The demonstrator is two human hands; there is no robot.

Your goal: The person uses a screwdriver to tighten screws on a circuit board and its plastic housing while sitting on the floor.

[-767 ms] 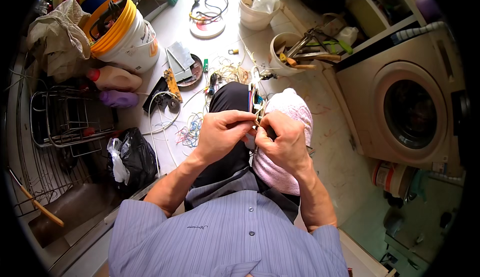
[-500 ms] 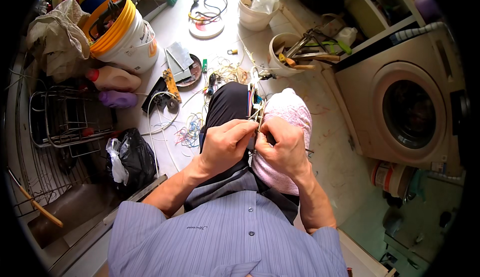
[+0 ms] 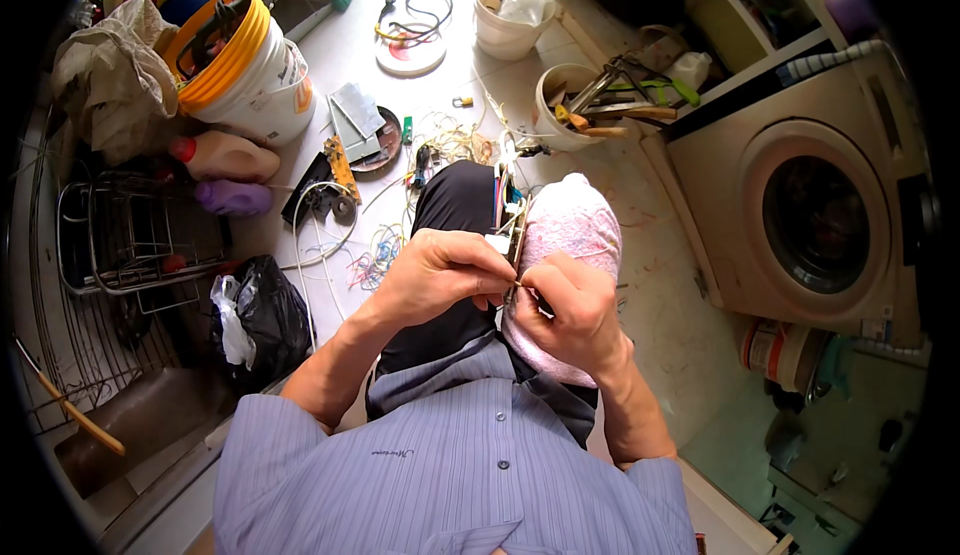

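A narrow electronic assembly point(image 3: 519, 225) with coloured wires and a white connector block point(image 3: 498, 243) stands between my knees. My left hand point(image 3: 450, 273) pinches at its near end, fingertips together; whatever lies between them is too small to tell. Right beside it, almost touching those fingertips, my right hand point(image 3: 568, 307) is closed, thumb against curled forefinger. Something dark shows within its grip, but its kind is hidden. A pink towel point(image 3: 575, 220) covers my right knee, under the right hand. Black trousers point(image 3: 455, 205) cover the left knee.
Loose wires point(image 3: 455, 145) lie on the floor beyond my knees. A tool bucket point(image 3: 560, 105) stands far right, near a washing machine point(image 3: 815, 215). At left are a white-and-orange bucket point(image 3: 265, 95), a wire rack point(image 3: 140, 240) and a black bag point(image 3: 270, 315).
My left hand has shifted down slightly and turned, uncovering the white connector block. My right hand has moved a little lower, staying closed. The pink towel is still in place.
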